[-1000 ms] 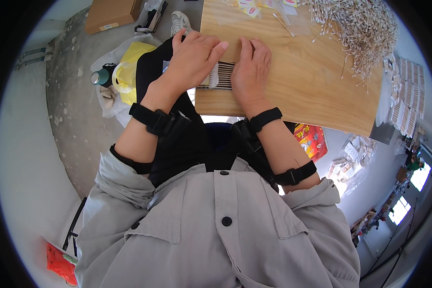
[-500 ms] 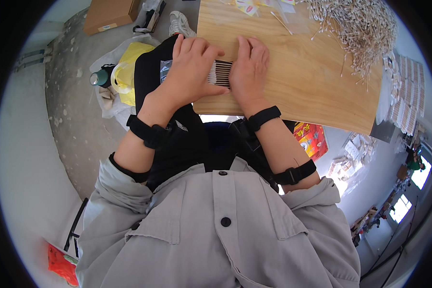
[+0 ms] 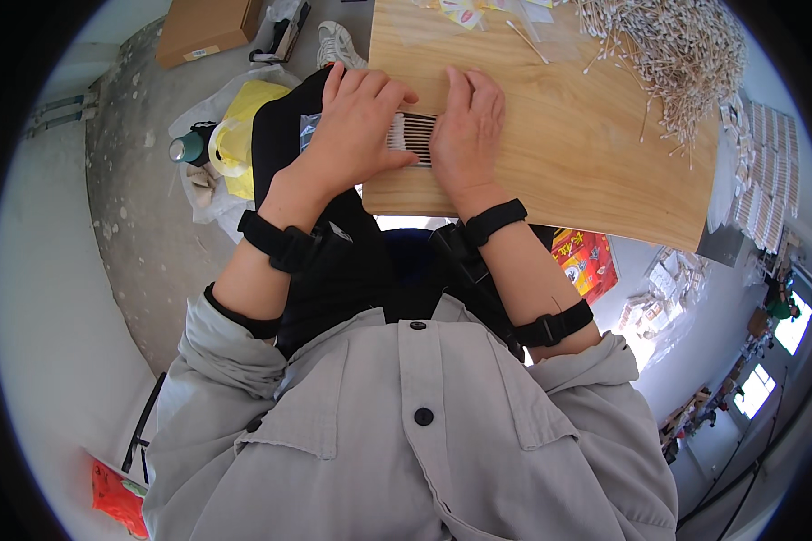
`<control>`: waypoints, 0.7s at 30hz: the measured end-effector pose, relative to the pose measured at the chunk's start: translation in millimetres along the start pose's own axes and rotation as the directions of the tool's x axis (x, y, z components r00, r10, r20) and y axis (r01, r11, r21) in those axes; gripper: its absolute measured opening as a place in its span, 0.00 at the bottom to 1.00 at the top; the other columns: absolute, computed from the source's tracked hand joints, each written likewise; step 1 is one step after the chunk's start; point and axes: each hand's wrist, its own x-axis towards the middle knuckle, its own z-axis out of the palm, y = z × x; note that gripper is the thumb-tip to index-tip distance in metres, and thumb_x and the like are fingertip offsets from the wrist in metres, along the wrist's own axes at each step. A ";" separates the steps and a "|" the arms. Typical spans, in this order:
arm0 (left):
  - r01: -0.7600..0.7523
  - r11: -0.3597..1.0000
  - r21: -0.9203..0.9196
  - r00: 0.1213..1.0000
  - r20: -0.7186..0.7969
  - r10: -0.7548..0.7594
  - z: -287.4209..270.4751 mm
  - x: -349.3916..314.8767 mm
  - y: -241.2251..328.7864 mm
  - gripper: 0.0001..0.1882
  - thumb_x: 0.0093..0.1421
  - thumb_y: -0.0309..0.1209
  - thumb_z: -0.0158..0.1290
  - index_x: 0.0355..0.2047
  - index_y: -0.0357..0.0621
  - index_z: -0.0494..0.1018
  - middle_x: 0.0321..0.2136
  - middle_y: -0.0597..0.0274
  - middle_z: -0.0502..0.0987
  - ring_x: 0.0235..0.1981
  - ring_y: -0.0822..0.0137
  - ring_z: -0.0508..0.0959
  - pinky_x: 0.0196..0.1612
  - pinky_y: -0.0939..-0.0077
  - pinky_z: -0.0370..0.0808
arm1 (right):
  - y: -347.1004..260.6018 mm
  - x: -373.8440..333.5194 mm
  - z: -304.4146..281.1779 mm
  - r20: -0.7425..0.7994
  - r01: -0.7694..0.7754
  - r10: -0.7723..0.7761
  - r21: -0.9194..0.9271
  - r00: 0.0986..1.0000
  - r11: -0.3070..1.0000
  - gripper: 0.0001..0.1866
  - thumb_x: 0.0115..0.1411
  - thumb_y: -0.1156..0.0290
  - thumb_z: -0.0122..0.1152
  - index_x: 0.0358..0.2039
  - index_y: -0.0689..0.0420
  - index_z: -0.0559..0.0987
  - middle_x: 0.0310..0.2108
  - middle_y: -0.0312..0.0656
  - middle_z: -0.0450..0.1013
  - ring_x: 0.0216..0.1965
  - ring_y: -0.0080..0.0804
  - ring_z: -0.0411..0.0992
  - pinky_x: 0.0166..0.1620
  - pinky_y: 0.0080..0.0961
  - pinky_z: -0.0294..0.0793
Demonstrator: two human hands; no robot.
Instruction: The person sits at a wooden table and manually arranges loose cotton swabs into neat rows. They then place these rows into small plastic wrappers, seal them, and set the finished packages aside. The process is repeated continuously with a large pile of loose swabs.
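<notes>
A row of cotton swabs (image 3: 414, 135) with dark sticks and white tips lies side by side on the wooden table (image 3: 568, 153), near its front edge. My left hand (image 3: 356, 126) rests palm down on the left end of the row, fingers spread forward. Pressing on the right end is my right hand (image 3: 465, 131), also flat. A small clear bag edge seems to lie under the left hand; I cannot tell for sure.
A big heap of loose cotton swabs (image 3: 668, 54) covers the table's far right. Small packets (image 3: 465, 11) lie at the far edge. On the floor at left sit a yellow bag (image 3: 239, 135), a green bottle (image 3: 189, 149), a cardboard box (image 3: 206, 27) and a shoe (image 3: 338, 41).
Both hands have drawn a little closer together over the swab row, the left hand sliding rightward. The row stays in place.
</notes>
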 end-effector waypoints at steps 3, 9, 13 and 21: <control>0.000 1.000 -0.016 1.000 0.004 0.000 0.1 0.6 -0.5 0.32 0.39 0.37 0.71 0.46 0.48 0.71 0.41 0.60 0.71 0.53 0.54 0.68 0.68 0.50 0.48 | 0.6 -0.7 -0.5 -0.012 -0.004 0.004 -0.001 1.000 1.000 0.23 0.54 0.80 0.51 0.53 0.62 0.70 0.49 0.51 0.64 0.56 0.52 0.61 0.62 0.46 0.58; 0.003 0.998 -0.058 1.000 0.015 -0.002 0.8 0.3 -2.0 0.31 0.39 0.35 0.71 0.46 0.50 0.72 0.41 0.61 0.71 0.54 0.54 0.67 0.68 0.48 0.47 | 3.0 -1.6 -0.4 -0.016 0.015 -0.015 -0.005 1.000 1.000 0.29 0.49 0.83 0.53 0.55 0.62 0.69 0.50 0.52 0.64 0.55 0.53 0.61 0.60 0.43 0.60; 0.014 0.998 -0.056 0.999 0.044 -0.011 0.5 1.2 -1.7 0.32 0.37 0.36 0.71 0.45 0.51 0.73 0.44 0.61 0.71 0.56 0.54 0.66 0.68 0.46 0.47 | 2.5 -2.2 0.7 -0.025 -0.003 0.004 0.010 1.000 1.000 0.24 0.53 0.81 0.52 0.53 0.62 0.70 0.49 0.51 0.64 0.55 0.53 0.61 0.60 0.44 0.60; 0.025 0.998 -0.051 0.998 0.066 -0.022 -3.9 1.9 -1.7 0.31 0.38 0.36 0.71 0.46 0.51 0.73 0.40 0.64 0.73 0.54 0.57 0.68 0.69 0.47 0.47 | 1.8 -1.6 0.8 -0.037 0.002 -0.002 0.006 0.999 1.000 0.22 0.54 0.80 0.52 0.52 0.63 0.70 0.48 0.50 0.64 0.54 0.53 0.62 0.59 0.44 0.61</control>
